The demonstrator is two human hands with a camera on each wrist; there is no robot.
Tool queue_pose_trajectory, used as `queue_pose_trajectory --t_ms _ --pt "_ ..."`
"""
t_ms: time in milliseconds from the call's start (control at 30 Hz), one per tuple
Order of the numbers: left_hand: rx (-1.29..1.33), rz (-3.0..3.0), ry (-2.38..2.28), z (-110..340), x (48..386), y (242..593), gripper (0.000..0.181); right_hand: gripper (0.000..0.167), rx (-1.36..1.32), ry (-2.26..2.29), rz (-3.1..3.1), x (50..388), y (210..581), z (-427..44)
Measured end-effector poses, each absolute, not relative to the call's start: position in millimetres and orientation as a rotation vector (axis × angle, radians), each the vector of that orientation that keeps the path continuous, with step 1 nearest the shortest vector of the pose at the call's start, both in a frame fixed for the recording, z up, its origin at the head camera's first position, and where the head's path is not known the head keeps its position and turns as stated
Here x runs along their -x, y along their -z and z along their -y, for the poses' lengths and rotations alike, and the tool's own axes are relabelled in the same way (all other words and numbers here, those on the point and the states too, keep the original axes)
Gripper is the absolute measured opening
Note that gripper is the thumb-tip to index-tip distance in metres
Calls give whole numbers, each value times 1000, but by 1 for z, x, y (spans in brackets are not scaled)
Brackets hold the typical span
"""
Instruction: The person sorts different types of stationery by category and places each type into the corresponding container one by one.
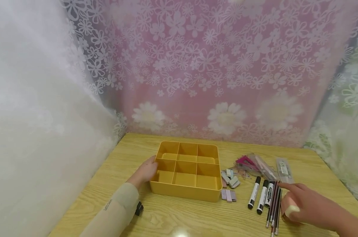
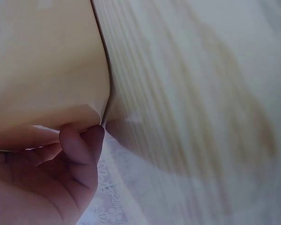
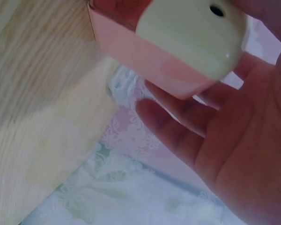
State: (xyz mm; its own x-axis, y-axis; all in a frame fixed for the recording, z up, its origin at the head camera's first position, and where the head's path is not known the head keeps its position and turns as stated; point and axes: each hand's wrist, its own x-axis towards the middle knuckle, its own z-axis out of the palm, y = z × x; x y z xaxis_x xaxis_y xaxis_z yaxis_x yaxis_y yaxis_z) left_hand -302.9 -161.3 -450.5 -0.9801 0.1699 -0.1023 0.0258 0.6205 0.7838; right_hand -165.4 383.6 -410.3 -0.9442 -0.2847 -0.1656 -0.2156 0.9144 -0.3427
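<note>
A yellow compartment box [image 1: 186, 190] stands on the table in the head view, its sections bare inside. My left hand [image 1: 146, 170] grips its left side. In the left wrist view the curled fingers [image 2: 77, 145] meet the box's edge. On the right, my right hand [image 1: 310, 205] holds a pink and cream pencil sharpener [image 1: 290, 206] with thumb and fingers about it. The right wrist view shows the sharpener's cream front [image 3: 192, 35] and its dark hole. Beside this hand lie several pencils [image 1: 274, 207], close to the index fingertip.
Black-and-white markers [image 1: 254, 193] lie left of the pencils. Several erasers [image 1: 228, 195] sit against the box's right side. Behind are a magenta set square [image 1: 247, 162] and clear packets [image 1: 284, 168]. A small black object [image 1: 139, 208] is beside the left sleeve. Floral curtains [image 1: 214, 65] enclose the table.
</note>
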Motion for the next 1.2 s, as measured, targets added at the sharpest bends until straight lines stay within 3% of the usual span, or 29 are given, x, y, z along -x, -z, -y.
queue_pose_trajectory --t_ms 200,500,933,1200 --pt "-164 -2620 -1320 165 304 451 53 80 340 574 -2762 167 411 -389" --pt "-176 -2624 -1256 170 298 443 60 56 619 304 -2939 162 419 -395" --pt "-274 -2678 -1157 173 300 447 53 61 498 395 -2924 162 395 -384" --pt "-302 -2734 -1119 172 300 445 51 55 660 432 -3003 168 386 -359"
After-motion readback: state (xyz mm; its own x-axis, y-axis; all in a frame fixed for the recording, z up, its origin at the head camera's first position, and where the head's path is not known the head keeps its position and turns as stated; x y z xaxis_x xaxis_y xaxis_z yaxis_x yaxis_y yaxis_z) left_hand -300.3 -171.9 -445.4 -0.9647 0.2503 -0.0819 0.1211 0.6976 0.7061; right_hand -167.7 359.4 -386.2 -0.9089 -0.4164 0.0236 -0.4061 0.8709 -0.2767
